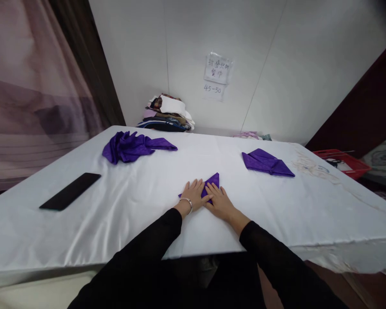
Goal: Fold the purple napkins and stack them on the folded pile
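A purple cloth napkin (214,179), folded into a pointed shape, lies on the white satin-like tablecloth (141,189) in front of me. My left hand (193,195), with a silver bracelet at the wrist, lies flat on its left part, fingers stretched out. Beside it, my right hand (219,201) presses flat on the right part, fingers spread. The two thumbs meet or overlap over the cloth. Both hands cover much of the napkin, so its full outline is hidden.
Farther left lies a crumpled bunch of purple cloth (128,147); at right, a folded purple napkin (266,163). A dark flat phone-like slab (70,191) rests at left. Folded clothes (169,113) are stacked by the wall. A red basket (357,165) stands beyond the table's right edge.
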Motion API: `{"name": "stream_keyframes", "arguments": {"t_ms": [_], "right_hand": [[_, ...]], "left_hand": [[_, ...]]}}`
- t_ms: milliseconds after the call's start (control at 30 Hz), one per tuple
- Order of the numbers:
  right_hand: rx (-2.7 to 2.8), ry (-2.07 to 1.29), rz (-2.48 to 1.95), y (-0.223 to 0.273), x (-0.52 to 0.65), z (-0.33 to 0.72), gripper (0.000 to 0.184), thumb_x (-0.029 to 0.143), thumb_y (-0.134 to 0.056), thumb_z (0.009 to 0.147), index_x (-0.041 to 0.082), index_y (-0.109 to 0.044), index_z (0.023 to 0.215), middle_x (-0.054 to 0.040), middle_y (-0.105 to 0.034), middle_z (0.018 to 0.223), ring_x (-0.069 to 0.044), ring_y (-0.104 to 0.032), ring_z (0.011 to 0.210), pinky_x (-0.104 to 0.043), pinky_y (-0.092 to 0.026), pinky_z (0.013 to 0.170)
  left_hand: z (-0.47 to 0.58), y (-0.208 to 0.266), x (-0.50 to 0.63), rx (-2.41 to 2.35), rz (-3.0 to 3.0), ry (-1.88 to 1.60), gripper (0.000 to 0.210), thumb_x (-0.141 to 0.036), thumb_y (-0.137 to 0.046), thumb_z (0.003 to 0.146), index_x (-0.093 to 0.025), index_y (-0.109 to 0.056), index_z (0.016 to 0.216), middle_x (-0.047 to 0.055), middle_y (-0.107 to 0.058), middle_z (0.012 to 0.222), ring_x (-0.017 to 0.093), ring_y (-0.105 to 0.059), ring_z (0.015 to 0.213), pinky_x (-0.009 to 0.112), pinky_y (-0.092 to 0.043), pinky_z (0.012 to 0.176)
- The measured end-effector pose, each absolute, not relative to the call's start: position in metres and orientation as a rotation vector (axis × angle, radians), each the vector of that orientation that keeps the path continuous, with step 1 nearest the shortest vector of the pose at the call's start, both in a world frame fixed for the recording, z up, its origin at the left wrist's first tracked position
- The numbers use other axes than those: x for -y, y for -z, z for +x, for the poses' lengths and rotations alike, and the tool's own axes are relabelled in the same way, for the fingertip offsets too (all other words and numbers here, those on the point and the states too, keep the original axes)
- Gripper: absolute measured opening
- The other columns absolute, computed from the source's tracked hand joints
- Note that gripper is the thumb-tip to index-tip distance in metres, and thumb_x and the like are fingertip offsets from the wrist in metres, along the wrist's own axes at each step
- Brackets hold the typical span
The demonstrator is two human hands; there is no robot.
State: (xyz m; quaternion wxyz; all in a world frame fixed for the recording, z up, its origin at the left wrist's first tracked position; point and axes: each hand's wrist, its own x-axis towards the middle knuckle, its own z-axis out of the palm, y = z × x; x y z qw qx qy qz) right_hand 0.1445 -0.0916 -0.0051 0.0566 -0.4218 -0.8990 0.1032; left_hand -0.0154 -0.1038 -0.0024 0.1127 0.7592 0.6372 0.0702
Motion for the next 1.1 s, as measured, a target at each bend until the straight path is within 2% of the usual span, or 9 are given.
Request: {"name": "stream_keyframes", "arguments": {"t_ms": [133, 333, 567, 700, 833, 1100], "right_hand": [[2.733, -0.318, -1.242, 0.009, 0.097, 0.158, 0.068, 0.057, -0.034, 0.090, 0.020, -0.025, 0.146, -0.0066, -0.021, 0.152, -0.025, -0.015, 0.141, -0.051, -0.013, 0.113], [2.746, -0.395, -1.229, -0.002, 0.109, 0.181, 0.064, 0.056, -0.033, 0.091, 0.023, -0.027, 0.146, -0.0076, -0.025, 0.151, -0.027, -0.018, 0.140, -0.053, -0.014, 0.113], [2.656, -0.406, -1.154, -0.037, 0.089, 0.139, 0.068, 0.057, -0.026, 0.092, 0.017, -0.023, 0.146, -0.0080, -0.018, 0.154, -0.022, -0.009, 0.142, -0.048, -0.008, 0.114], [2.672, -0.470, -1.241, -0.024, 0.062, 0.114, 0.068, 0.058, -0.024, 0.092, 0.016, -0.027, 0.145, -0.0089, -0.020, 0.153, -0.023, -0.010, 0.142, -0.046, -0.007, 0.113], [2.650, -0.422, -1.398, -0.002, 0.042, 0.117, 0.062, 0.056, -0.023, 0.093, 0.018, -0.033, 0.142, -0.0078, -0.025, 0.152, -0.024, -0.013, 0.142, -0.048, -0.008, 0.112], [2.650, -0.349, -1.446, 0.008, 0.024, 0.124, 0.063, 0.057, -0.021, 0.093, 0.021, -0.031, 0.143, -0.0058, -0.023, 0.153, -0.023, -0.012, 0.142, -0.050, -0.009, 0.112]], "left_hand": [[-0.017, 0.002, 0.104, -1.886, 2.240, -0.157, 0.072, -0.062, -0.027, 0.088, -0.017, -0.028, 0.144, 0.008, -0.020, 0.154, 0.029, -0.013, 0.141, 0.052, -0.011, 0.114], [-0.016, 0.005, 0.102, -1.919, 2.265, -0.144, 0.071, -0.062, -0.028, 0.088, -0.018, -0.029, 0.144, 0.008, -0.022, 0.153, 0.029, -0.014, 0.141, 0.052, -0.012, 0.113], [-0.016, 0.005, 0.102, -1.922, 2.280, -0.085, 0.068, -0.053, -0.033, 0.089, -0.018, -0.022, 0.146, 0.007, -0.019, 0.154, 0.030, -0.013, 0.141, 0.053, -0.013, 0.113], [-0.016, 0.005, 0.102, -1.930, 2.276, -0.071, 0.070, -0.052, -0.035, 0.088, -0.018, -0.018, 0.147, 0.007, -0.018, 0.154, 0.030, -0.013, 0.141, 0.053, -0.013, 0.113], [-0.017, 0.008, 0.101, -1.940, 2.273, -0.098, 0.069, -0.056, -0.034, 0.088, -0.016, -0.030, 0.144, 0.010, -0.024, 0.152, 0.028, -0.016, 0.141, 0.052, -0.012, 0.113], [-0.019, 0.012, 0.100, -1.930, 2.287, -0.137, 0.073, -0.062, -0.030, 0.088, -0.016, -0.030, 0.144, 0.010, -0.024, 0.152, 0.029, -0.017, 0.141, 0.052, -0.014, 0.113]]}}
